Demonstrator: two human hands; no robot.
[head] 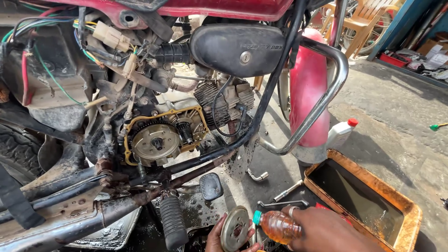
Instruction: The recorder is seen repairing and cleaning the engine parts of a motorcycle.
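Hands [280,231] on metal disc [234,228], bottle [276,226]

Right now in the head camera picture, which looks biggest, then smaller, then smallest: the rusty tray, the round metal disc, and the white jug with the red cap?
1. Rusty tray, clearly largest.
2. Round metal disc and white jug look about alike; the disc is nearer the camera, so I won't rank them.

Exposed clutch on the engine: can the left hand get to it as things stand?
Probably not right away. The left hand holds a round metal disc low by the footpeg. The clutch sits uncovered, but frame tubes cross just below it, so the hand must come over those, disc put aside.
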